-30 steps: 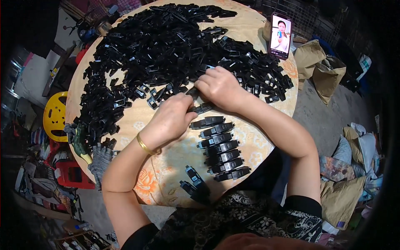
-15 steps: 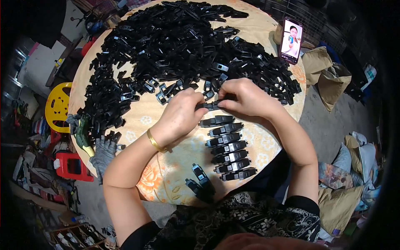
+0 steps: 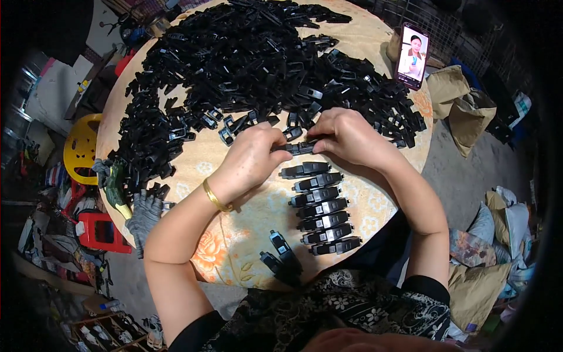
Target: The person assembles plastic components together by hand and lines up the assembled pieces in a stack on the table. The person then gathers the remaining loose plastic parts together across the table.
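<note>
"At the left edge of the round table with a cream floral cloth (image 3: 199, 158), what needs watching?"

"That crumpled grey fabric glove (image 3: 143, 218). It lies just beside the left forearm, so a wide elbow swing could drag it off the rim."

"And moving right?"

"Across the far side spreads a big heap of jumbled black plastic parts (image 3: 234, 64). Its loose near fringe comes close to the fingers, so anything dropped there could get lost among lookalikes."

"How is the left hand (image 3: 249, 157) placed?"

"Its thumb and fingertips are clamped on the left end of a slim black plastic piece (image 3: 301, 148), mid-table, just short of the heap. An uneven pinch could make it twist or spring out."

"Anything nearer the body?"

"Two black parts with pale tips (image 3: 282, 249), by the near edge; a sleeve could nudge them off. Just right of them runs a neat row of seven black segments (image 3: 322, 208), and a low wrist could skew it."

"The right hand (image 3: 352, 136)?"

"Thumb and forefinger clamped on the piece's right end, other fingertips hidden. Far right, the upright lit phone (image 3: 413, 56) could topple if the table gets bumped."
</note>
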A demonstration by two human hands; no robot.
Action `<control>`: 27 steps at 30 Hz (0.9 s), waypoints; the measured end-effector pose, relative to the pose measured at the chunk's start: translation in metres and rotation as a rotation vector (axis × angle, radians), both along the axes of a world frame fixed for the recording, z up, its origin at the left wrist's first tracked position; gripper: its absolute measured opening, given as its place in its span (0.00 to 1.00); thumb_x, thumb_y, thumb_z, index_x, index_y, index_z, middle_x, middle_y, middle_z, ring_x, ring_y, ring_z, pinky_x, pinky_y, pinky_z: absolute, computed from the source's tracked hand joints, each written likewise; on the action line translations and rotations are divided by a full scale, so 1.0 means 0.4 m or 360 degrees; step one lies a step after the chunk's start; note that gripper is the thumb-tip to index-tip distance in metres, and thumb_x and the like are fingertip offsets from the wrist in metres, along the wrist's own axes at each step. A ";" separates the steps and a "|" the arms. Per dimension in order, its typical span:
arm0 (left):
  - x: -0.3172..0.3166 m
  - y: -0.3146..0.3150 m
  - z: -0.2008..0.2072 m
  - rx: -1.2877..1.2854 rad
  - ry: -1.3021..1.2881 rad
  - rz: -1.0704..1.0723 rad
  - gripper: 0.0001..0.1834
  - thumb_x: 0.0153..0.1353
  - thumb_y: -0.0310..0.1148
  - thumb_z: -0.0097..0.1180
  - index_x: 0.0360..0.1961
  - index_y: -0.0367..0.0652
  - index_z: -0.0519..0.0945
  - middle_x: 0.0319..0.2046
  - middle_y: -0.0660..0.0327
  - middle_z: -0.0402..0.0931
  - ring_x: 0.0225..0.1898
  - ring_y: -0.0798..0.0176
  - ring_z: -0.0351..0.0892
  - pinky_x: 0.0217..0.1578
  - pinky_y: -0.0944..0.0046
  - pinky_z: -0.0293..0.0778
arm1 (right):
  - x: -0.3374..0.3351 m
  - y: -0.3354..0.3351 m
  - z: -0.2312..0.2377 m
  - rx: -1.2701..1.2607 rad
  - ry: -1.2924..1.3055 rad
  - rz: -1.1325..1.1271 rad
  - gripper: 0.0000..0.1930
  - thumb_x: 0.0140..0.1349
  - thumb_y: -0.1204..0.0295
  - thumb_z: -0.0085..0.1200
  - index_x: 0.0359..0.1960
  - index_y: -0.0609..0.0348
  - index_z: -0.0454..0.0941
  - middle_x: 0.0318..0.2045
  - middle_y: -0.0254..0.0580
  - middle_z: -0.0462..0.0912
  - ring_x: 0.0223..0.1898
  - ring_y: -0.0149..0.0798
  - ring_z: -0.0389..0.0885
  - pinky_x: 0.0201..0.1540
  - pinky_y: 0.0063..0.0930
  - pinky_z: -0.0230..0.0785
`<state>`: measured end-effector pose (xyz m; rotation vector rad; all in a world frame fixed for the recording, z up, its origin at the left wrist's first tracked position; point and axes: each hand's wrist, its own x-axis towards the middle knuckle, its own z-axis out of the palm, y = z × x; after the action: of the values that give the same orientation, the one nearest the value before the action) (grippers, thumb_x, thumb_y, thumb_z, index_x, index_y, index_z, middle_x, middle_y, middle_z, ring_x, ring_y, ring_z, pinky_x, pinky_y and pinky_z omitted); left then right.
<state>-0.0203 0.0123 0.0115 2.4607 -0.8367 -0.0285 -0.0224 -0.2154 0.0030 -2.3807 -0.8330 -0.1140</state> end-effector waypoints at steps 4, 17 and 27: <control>-0.001 0.002 -0.003 -0.0026 -0.0032 -0.0025 0.11 0.49 0.32 0.67 0.30 0.34 0.82 0.28 0.52 0.77 0.31 0.51 0.79 0.34 0.58 0.73 | 0.007 -0.022 0.004 0.0103 0.0174 0.0020 0.17 0.46 0.75 0.66 0.39 0.66 0.82 0.33 0.51 0.82 0.38 0.52 0.80 0.43 0.37 0.73; 0.013 -0.005 -0.018 -0.0104 -0.0095 -0.0163 0.09 0.48 0.30 0.66 0.28 0.36 0.82 0.26 0.53 0.76 0.29 0.53 0.78 0.31 0.59 0.72 | -0.001 0.010 0.003 0.0022 -0.0088 0.0130 0.14 0.43 0.73 0.67 0.35 0.61 0.84 0.30 0.47 0.81 0.36 0.50 0.80 0.40 0.39 0.72; 0.118 0.036 0.020 -0.0086 -0.0564 -0.0047 0.05 0.51 0.29 0.61 0.29 0.40 0.83 0.31 0.55 0.79 0.41 0.51 0.75 0.43 0.57 0.72 | 0.003 0.005 0.000 0.0436 0.0229 0.0262 0.12 0.52 0.67 0.65 0.35 0.61 0.84 0.30 0.46 0.83 0.32 0.45 0.81 0.37 0.34 0.73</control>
<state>0.0269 0.0268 0.0195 2.4373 -1.0053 0.4250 -0.0213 -0.2135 0.0031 -2.0316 -0.8803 0.0096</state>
